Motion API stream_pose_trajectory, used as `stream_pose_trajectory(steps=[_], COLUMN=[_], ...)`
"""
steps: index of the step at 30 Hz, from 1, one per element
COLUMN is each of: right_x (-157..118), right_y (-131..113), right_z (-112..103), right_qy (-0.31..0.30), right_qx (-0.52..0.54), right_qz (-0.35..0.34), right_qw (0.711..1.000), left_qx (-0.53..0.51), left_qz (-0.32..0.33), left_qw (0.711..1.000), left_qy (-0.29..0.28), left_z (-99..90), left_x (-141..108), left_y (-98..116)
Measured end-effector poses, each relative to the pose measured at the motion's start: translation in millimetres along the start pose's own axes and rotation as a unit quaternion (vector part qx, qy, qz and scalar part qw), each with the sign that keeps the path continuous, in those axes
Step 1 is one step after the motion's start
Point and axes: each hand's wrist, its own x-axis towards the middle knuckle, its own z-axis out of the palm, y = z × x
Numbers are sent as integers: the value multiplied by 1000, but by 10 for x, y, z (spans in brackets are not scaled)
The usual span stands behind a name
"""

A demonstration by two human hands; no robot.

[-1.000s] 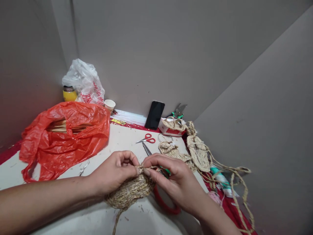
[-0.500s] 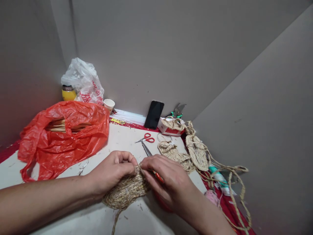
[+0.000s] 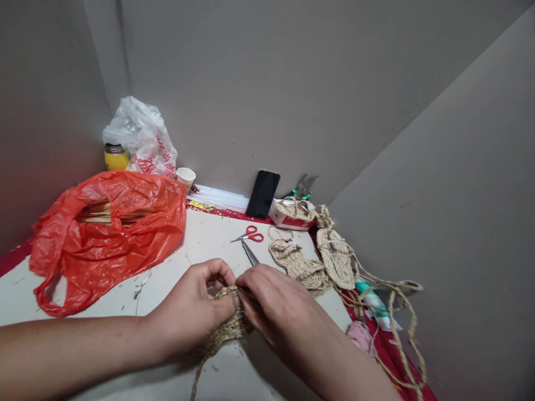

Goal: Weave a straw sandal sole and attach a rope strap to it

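A braided straw piece (image 3: 228, 332), sole-like in shape, is held over the front of the white table, with a cord end (image 3: 196, 381) hanging from its lower left. My left hand (image 3: 204, 298) is closed on its upper edge, thumb on the near face. At the same edge, the fingertips of my right hand (image 3: 278, 303) pinch together; any small item between them is hidden. Grey metal jaws (image 3: 251, 253) stick out beyond my right hand, the rest of that tool covered. Small red-handled scissors (image 3: 251, 235) lie just past the jaws.
A red plastic bag (image 3: 137, 256) holding straw strips fills the left. Behind stand a paper cup (image 3: 186, 177), a phone (image 3: 262, 194) and green-handled pruning shears (image 3: 303, 189). Woven straw soles (image 3: 336, 259), a straw slipper (image 3: 298, 264) and loose cords (image 3: 412, 323) lie right.
My left hand has shifted its grip and tilted the straw piece, so less of its face shows. My right fingers stay at the upper edge; the orange part under that hand is hidden now.
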Motion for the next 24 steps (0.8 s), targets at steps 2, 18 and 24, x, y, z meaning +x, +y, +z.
stream_pose_trajectory(steps=[2,18,24], right_x=[7,20,19], right_y=[-8,-31,-37], right_z=[16,31,183], right_qy=[6,-40,46], right_qx=[-3,-4,-65], right_qz=[2,61,18], right_qw=[1000,997,997], left_qx=[-3,165,218], left_qz=[5,48,88], left_qw=[1000,985,972], left_qy=[6,-12,-2], left_z=[8,-21,-43], left_x=[-1,-4,-16], left_y=[-8,-108,-83])
